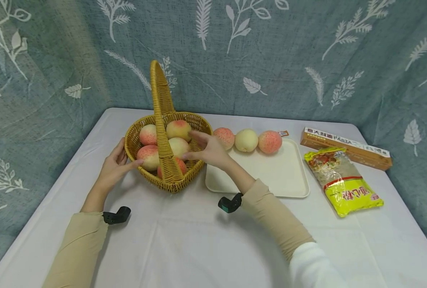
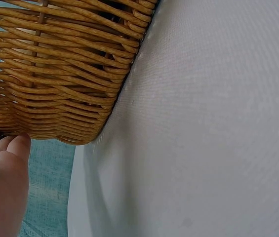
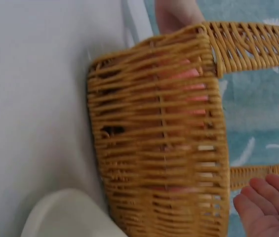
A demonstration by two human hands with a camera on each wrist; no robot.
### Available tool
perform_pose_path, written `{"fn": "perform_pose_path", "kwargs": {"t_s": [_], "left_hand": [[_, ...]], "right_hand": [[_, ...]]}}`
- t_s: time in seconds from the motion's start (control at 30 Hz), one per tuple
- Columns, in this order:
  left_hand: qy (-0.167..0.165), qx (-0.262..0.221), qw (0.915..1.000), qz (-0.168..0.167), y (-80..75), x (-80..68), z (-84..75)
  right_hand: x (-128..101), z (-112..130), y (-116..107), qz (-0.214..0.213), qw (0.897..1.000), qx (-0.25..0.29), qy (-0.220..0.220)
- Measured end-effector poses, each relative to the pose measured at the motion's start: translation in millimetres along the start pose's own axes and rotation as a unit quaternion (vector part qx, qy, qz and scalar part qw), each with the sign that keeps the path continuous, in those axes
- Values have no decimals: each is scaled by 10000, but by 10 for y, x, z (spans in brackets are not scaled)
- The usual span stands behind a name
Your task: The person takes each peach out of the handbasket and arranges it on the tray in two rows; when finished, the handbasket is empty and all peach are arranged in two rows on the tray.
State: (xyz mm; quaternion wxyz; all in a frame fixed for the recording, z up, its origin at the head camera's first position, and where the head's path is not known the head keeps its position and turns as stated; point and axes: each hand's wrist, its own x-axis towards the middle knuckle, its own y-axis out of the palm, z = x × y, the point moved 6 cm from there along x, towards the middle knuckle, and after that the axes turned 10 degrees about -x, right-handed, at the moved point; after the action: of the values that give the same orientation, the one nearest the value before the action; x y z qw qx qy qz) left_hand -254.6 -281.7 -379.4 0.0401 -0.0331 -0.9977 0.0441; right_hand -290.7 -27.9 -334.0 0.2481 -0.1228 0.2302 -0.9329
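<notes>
At the wicker basket (image 1: 170, 168), left hand (image 1: 114, 166) fingers straight against its wall, right hand (image 1: 207, 151) fingers spread over 5 peaches (image 1: 179, 129)

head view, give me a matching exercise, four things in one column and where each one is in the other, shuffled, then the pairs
Things:
1. left hand
2. right hand
3. yellow noodle packet
4. pasta box

Places:
A. far right, nearest the backdrop
B. over the basket's right rim, fingers spread
C. on the basket's left outer wall
D. on the table, right of the tray

Pairs: 1-C, 2-B, 3-D, 4-A
</notes>
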Motion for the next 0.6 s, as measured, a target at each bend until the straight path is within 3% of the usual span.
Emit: {"fn": "perform_pose_path", "kwargs": {"t_s": [0.2, 0.37, 0.6], "left_hand": [[78, 162, 9998, -11, -20, 6, 34], [126, 329, 9994, -38, -85, 52, 157], [12, 316, 9995, -80, -74, 54, 152]], "right_hand": [[67, 16, 170, 436, 9969, -645, 105], [127, 48, 292, 928, 9827, -1595, -176], [183, 126, 409, 1521, 9662, -2040, -413]]}}
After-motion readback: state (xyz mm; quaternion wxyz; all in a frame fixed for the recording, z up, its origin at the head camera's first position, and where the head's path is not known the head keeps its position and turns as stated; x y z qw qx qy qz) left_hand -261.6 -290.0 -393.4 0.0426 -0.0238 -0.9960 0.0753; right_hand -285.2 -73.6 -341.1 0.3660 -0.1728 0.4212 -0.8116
